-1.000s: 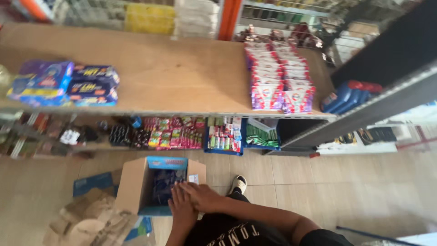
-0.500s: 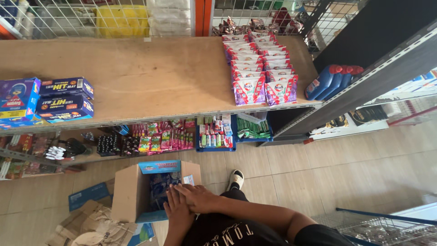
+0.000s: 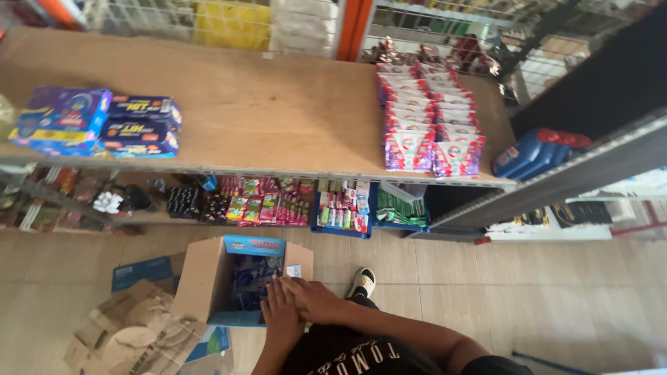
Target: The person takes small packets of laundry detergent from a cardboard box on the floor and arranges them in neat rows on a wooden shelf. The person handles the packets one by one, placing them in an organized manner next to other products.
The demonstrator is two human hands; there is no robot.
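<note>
An open cardboard box [image 3: 201,281] stands on the tiled floor below me, with dark blue packets [image 3: 249,279] inside it. My left hand [image 3: 280,314] stretches flat over the box's right rim, its fingertips at the packets. My right hand [image 3: 314,298] lies across the back of my left hand, fingers pointing toward the box. I see nothing held in either hand. My shoe [image 3: 363,281] is just right of the box.
A long wooden shelf [image 3: 264,111] carries blue boxes [image 3: 97,125] at the left and pink-purple packets [image 3: 431,121] at the right. Small goods [image 3: 278,203] fill the lower shelf. Blue bottles [image 3: 538,154] stand at the right. Flattened cardboard [image 3: 132,333] lies left of the box.
The view has swung slightly over the shelf. Both hands stay together at the box's right rim, hardly moved.
</note>
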